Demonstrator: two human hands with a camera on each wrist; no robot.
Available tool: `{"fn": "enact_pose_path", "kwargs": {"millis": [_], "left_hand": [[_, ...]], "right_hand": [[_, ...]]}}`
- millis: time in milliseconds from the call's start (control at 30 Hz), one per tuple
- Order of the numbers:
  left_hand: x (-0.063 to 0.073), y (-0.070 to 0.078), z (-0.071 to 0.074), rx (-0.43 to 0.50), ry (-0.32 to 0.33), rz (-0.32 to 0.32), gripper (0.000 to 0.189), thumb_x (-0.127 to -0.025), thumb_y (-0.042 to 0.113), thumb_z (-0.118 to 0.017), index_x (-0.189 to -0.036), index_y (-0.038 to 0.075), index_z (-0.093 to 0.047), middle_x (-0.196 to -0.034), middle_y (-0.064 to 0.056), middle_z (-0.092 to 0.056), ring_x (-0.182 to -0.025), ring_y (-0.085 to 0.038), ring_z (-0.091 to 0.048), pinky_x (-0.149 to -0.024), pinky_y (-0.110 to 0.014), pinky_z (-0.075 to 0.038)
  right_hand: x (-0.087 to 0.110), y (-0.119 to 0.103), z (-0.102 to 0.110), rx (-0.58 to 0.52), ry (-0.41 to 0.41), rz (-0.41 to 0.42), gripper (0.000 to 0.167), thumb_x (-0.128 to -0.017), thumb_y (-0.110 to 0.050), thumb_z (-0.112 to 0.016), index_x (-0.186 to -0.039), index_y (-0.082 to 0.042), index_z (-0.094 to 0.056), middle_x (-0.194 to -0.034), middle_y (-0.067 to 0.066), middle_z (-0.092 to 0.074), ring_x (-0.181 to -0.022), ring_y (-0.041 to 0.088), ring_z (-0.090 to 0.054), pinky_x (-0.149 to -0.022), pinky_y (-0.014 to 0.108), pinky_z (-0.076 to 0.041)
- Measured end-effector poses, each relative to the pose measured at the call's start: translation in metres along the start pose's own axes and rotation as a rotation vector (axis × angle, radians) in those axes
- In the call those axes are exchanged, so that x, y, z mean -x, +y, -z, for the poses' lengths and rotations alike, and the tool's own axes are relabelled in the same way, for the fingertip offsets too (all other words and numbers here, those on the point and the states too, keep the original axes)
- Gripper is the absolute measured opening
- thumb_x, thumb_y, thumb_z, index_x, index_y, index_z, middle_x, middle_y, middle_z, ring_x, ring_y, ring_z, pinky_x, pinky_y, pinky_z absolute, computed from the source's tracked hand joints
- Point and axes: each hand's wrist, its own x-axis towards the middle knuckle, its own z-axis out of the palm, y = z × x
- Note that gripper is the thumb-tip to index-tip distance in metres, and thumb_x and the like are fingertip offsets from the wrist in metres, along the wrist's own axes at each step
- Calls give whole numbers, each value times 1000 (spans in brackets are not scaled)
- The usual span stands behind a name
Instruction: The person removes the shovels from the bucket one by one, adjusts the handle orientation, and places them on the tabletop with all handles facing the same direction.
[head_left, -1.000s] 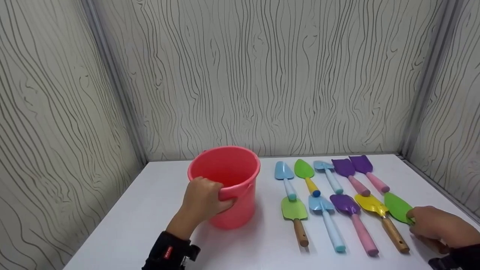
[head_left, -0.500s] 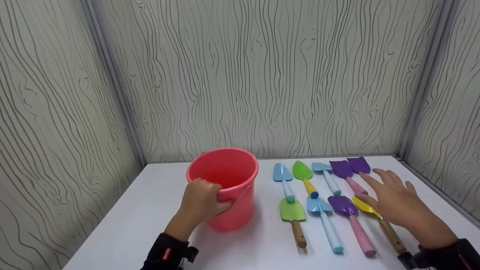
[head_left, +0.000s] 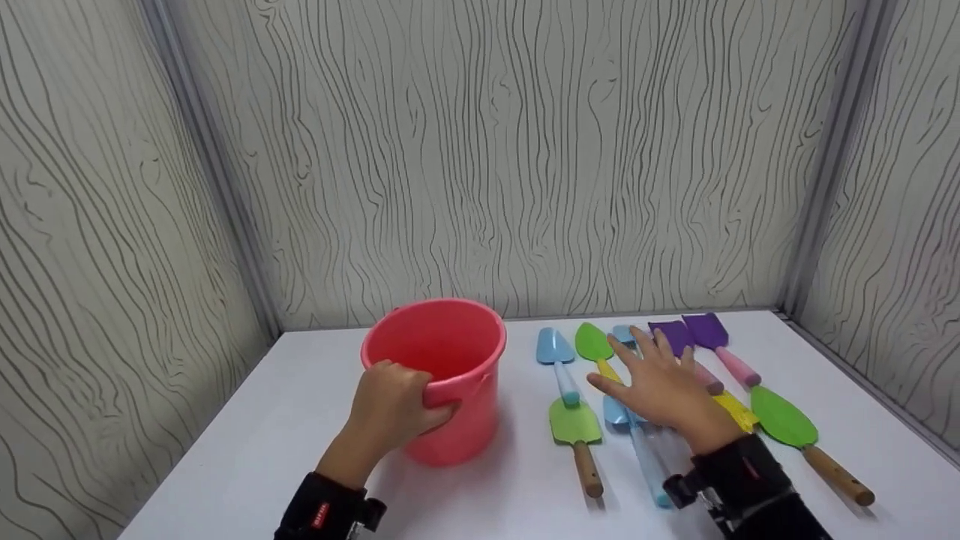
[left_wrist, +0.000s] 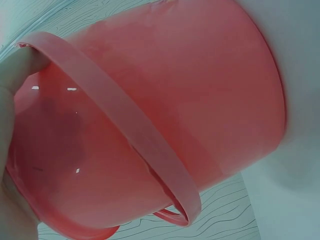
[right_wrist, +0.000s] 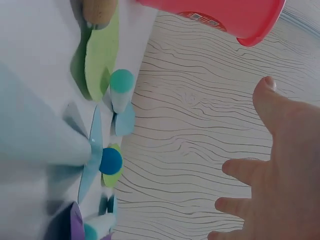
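Observation:
My left hand (head_left: 394, 401) grips the near rim of a red bucket (head_left: 457, 427), thumb outside, the bucket standing upright on the table. In the left wrist view the bucket's handle band (left_wrist: 125, 115) hangs down across its side. My right hand (head_left: 664, 386) is held above the middle of the trowels, fingers spread, holding nothing. It partly hides a blue trowel (head_left: 646, 457) and fully covers the front-row purple one. Left of it lie a light green trowel (head_left: 575, 424) with a wooden handle and a blue one (head_left: 555, 349). To its right lies a green trowel (head_left: 784, 420).
Two rows of trowels fill the table's right half. At the back are a green trowel (head_left: 594, 343) with a yellow handle and purple shovels (head_left: 706, 330) with pink handles. Wood-patterned panels (head_left: 510, 150) wall the white table (head_left: 247, 427) behind and at both sides.
My right hand has let go of the green trowel at the far right, lifted, and moved left over the other trowels with fingers spreading. My left hand has stayed on the bucket rim.

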Motion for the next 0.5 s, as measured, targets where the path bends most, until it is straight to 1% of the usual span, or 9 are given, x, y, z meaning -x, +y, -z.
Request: {"fn": "enact_pose_path", "kwargs": {"millis": [67, 200, 400, 500], "left_hand": [[1, -1, 1, 0, 1, -2, 47, -76, 39, -92, -59, 20, -53, -52, 7, -50, -49, -6, -46, -66, -30, -60], [1, -1, 2, 3, 3, -2, 47, -75, 38, -93, -58, 21, -52, -52, 8, -50, -49, -5, -46, -66, -29, -60], [0, -2, 2, 4, -3, -8, 47, -76, 39, -92, -59, 21, -52, -52, 8, -50, -49, -6, -47, -66, -30, -60], [1, -5, 4, 0, -12, 3, 47, -77, 40, -92, -59, 21, -52, -52, 9, -49, -48, -5, -45, -66, -29, -60]], "right_hand": [[-4, -6, -6, -25, -23, -3, 97, -98, -79, -47, -164, -9, -38, -170, 31, -22, -154, 63, -9, -113, 87, -2], [-6, -10, -12, -27, -47, -2, 96, -98, -77, -47, -163, -7, -40, -170, 31, -23, -155, 63, -8, -112, 88, -1], [-4, -6, -11, -21, -59, -13, 94, -100, -77, -46, -163, -7, -40, -170, 31, -23, -155, 63, -8, -112, 88, -1], [-3, -5, -9, -18, -64, -16, 94, -100, -77, -45, -163, -7, -39, -170, 32, -22, -155, 62, -8, -112, 87, -2]]}}
